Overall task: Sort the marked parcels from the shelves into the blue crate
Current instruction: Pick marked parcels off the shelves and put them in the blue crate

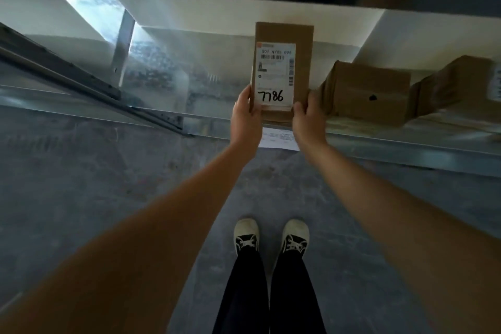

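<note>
A flat brown cardboard parcel (299, 62) with a white shipping label and handwritten "7786" stands tilted up at the front edge of a metal shelf (162, 84). My left hand (245, 119) grips its lower left corner and my right hand (307, 122) grips its lower right corner. Under the parcel, a white paper (276, 139) shows at the shelf edge. The blue crate is not in view.
To the right on the same shelf lie a brown box with a black dot (371, 95) and another labelled box (458, 81). A metal upright (122, 46) stands at the left. My feet (271, 236) stand on grey concrete floor (108, 171).
</note>
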